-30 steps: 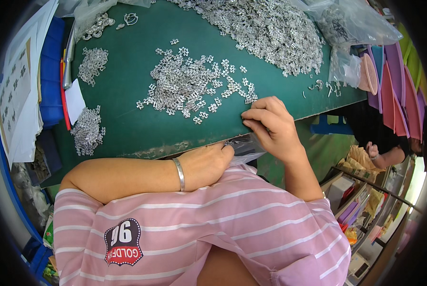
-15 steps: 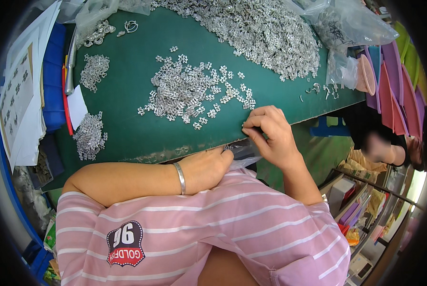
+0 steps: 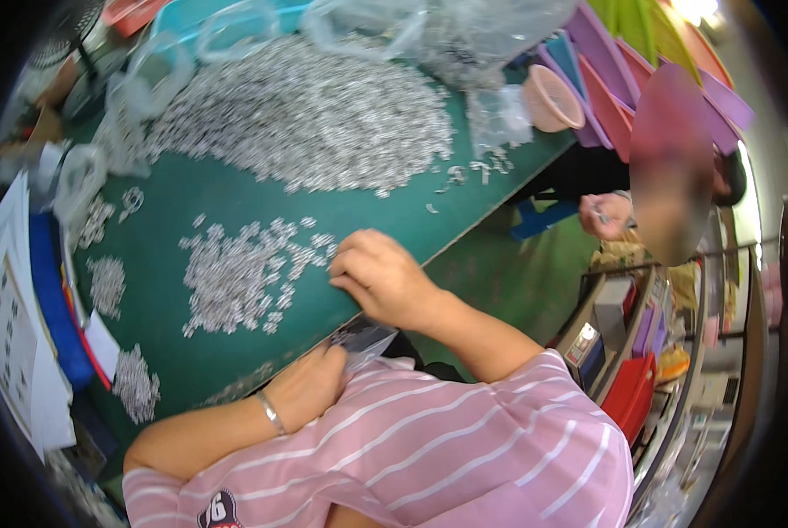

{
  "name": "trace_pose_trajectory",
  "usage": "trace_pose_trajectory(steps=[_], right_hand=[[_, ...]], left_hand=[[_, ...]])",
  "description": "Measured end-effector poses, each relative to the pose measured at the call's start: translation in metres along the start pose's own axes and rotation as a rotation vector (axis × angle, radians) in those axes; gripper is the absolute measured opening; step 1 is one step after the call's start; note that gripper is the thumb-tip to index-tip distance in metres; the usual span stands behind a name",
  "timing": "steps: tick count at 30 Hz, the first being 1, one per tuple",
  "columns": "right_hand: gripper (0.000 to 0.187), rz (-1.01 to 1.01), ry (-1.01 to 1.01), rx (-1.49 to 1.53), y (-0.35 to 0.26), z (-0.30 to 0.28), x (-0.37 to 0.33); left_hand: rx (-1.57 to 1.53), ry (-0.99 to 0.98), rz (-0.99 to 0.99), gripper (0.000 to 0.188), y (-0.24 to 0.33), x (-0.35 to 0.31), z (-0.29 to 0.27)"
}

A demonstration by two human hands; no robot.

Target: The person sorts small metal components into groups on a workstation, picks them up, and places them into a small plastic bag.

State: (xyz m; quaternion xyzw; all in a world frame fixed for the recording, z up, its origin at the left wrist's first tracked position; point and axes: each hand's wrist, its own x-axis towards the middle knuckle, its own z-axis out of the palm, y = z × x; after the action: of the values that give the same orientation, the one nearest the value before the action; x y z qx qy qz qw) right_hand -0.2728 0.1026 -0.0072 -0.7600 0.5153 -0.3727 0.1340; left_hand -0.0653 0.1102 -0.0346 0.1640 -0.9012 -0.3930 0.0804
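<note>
My left hand [image 3: 310, 383] is closed at the table's front edge, by a transparent plastic bag [image 3: 372, 343] that it grips at the opening. Small dark or silvery bits show at the bag's mouth. My right hand [image 3: 381, 280] is over the green tabletop [image 3: 323, 304], fingers curled and pinched together. Its fingertips meet the right fringe of a small pile of silver metal pieces [image 3: 231, 277], zigzag-shaped. Whatever lies between those fingertips is hidden. Behind it spreads a much larger heap of similar silver pieces [image 3: 306, 114].
Two little piles [image 3: 136, 385] of metal parts sit at the left, beside a blue folder [image 3: 59, 308] and papers. Plastic bags and a turquoise basin [image 3: 227, 19] stand behind the heap. Colourful baskets [image 3: 554, 99] are at the far right. Another person's hand [image 3: 607, 216] appears beyond the table.
The whole view has swung, so the table slants and more of the large heap shows. My right hand has moved from the table edge to the pile's loose pieces. My left hand stays at the bag.
</note>
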Motion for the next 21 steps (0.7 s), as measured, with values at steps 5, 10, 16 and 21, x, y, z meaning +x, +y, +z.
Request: trace_pose_trajectory(steps=[5, 10, 16, 21], right_hand=[[0.012, 0.008, 0.006, 0.146, -0.006, 0.002, -0.005], [0.011, -0.09, -0.103, 0.128, -0.007, 0.008, -0.009], [0.009, -0.066, -0.065, 0.101, -0.006, 0.013, -0.015], [0.009, -0.073, -0.053, 0.09, -0.006, 0.015, -0.015]], left_hand=[[-0.064, -0.046, 0.003, 0.023, -0.002, 0.003, 0.002], [-0.099, -0.058, 0.013, 0.023, 0.002, 0.003, -0.004], [-0.066, -0.062, -0.005, 0.024, 0.002, 0.002, -0.004], [-0.061, -0.048, 0.018, 0.024, 0.004, 0.004, -0.007]])
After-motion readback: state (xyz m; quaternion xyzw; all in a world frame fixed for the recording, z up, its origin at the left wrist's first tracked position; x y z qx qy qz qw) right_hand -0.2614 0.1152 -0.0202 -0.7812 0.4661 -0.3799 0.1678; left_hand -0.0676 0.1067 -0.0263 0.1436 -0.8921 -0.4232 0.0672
